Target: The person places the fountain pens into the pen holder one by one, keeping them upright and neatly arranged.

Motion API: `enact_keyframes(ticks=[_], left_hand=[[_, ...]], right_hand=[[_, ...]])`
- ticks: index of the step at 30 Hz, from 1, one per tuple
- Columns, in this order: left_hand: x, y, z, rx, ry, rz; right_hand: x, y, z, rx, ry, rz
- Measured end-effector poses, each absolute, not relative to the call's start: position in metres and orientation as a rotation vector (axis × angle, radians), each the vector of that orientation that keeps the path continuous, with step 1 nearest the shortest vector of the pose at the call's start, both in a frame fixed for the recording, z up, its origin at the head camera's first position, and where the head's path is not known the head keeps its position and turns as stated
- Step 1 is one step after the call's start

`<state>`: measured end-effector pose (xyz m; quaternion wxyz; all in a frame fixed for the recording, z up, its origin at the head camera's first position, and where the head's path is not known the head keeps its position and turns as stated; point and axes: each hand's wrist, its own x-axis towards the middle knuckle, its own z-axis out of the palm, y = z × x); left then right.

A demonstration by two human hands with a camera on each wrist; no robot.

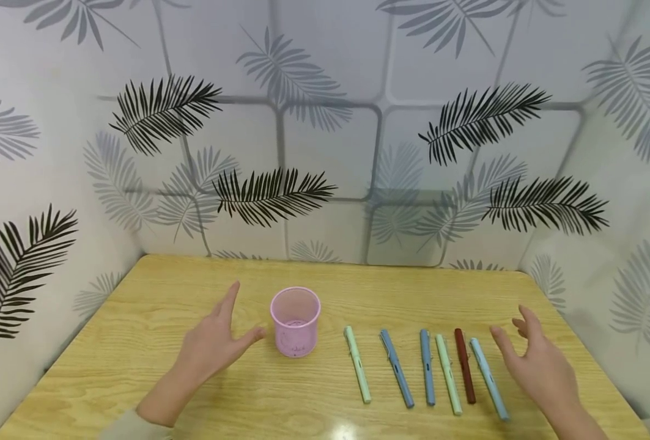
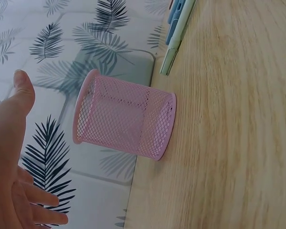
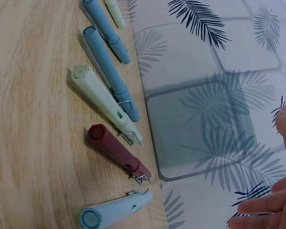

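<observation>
My left hand [image 1: 213,339] is held with thumb and fingers spread, just left of a pink mesh pen cup [image 1: 296,339]. The cup stands upright, and its mesh wall [image 2: 121,117] shows close by in the left wrist view. To the right of the pens hovers my right hand [image 1: 542,363], thumb and fingers apart and holding nothing. Nearest to it lies a light blue pen [image 1: 488,379], then a dark red pen [image 1: 465,366] and a pale green pen [image 1: 448,374]. Two darker blue pens, one [image 1: 427,366] and another [image 1: 397,368], come after, with a second pale green pen [image 1: 357,364] closest to the cup.
The pens lie side by side in a loose row on a wood-grain table [image 1: 137,318]. Walls with a leaf-patterned covering [image 1: 325,232] rise at the table's back, left and right sides. A bright reflection shows at the front edge.
</observation>
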<state>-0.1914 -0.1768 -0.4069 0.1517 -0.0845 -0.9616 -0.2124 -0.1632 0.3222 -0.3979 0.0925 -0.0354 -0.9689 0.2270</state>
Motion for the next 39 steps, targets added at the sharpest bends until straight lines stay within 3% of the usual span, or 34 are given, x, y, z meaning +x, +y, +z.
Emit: enact_keyframes(ticks=[7,27,39], left_hand=[[-0.196,-0.171,-0.409,-0.194,-2.751,-0.795],[-0.212,-0.143,-0.429,-0.379,-2.525,-1.326],[-0.212,-0.127,-0.439,-0.383,-2.498,-1.443]], right_hand=[[-0.164,0.322,-0.400,-0.104,-2.862,0.751],[-0.173,0.328,-0.417,-0.030,-2.872,0.752],[-0.175,0.330,-0.437,-0.061,-3.057,0.752]])
